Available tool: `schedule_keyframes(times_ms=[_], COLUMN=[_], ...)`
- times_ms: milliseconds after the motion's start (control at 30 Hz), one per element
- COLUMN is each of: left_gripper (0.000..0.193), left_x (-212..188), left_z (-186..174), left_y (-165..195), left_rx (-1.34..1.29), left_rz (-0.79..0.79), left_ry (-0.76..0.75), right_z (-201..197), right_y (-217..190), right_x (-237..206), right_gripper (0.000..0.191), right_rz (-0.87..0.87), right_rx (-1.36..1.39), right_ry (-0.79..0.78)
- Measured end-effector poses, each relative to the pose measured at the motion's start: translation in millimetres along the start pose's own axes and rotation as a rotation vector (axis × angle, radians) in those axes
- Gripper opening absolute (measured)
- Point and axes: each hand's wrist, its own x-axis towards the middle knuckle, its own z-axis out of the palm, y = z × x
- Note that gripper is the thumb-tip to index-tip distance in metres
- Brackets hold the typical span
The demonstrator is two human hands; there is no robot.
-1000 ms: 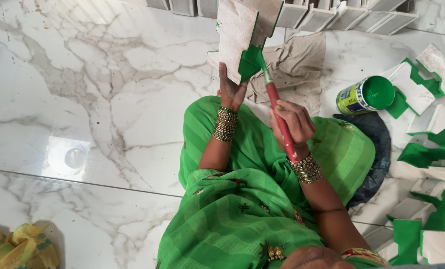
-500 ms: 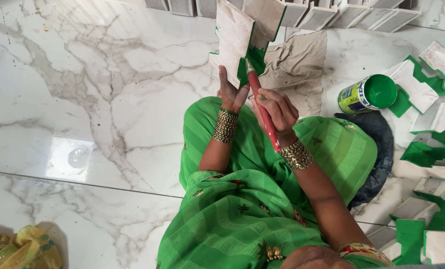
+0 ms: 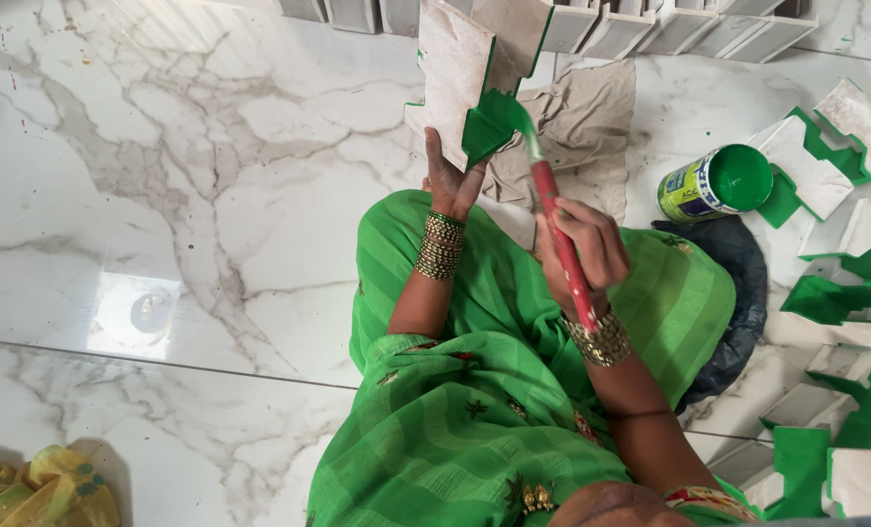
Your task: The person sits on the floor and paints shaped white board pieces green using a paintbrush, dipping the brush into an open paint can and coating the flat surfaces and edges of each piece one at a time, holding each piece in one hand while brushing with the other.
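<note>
My left hand (image 3: 452,182) holds up a pale cardboard-like shaped piece (image 3: 460,73), partly painted green along its lower edge. My right hand (image 3: 582,249) grips a red-handled paintbrush (image 3: 555,217); its green-loaded tip touches the green patch on the piece. Both wrists wear gold bangles. I sit on the floor in green cloth, which covers my lap.
An open tin of green paint (image 3: 713,182) stands to the right on the marble floor (image 3: 162,195). Several painted and unpainted pieces (image 3: 835,293) lie at the right. A beige cloth (image 3: 582,127) lies ahead, a dark bag (image 3: 738,283) beside my knee, yellow items (image 3: 35,488) at bottom left.
The brush moved left onto the piece half a second ago, then swung back right; the green patch on the piece looks larger now.
</note>
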Motion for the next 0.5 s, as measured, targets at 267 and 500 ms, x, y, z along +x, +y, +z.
schedule_keyframes(times_ms=[267, 500], left_gripper=[0.078, 0.084], left_x=[-1, 1], left_z=[-5, -14], left_y=[3, -3], left_rx=[-0.056, -0.029], left_rz=[-0.036, -0.041], left_ry=[-0.037, -0.046], right_z=[-11, 44], right_y=[-7, 15], right_x=[-1, 14], right_gripper=[0.031, 0.031], right_rz=[-0.009, 0.206], right_rx=[0.126, 0.300], right_ry=[0.015, -0.017])
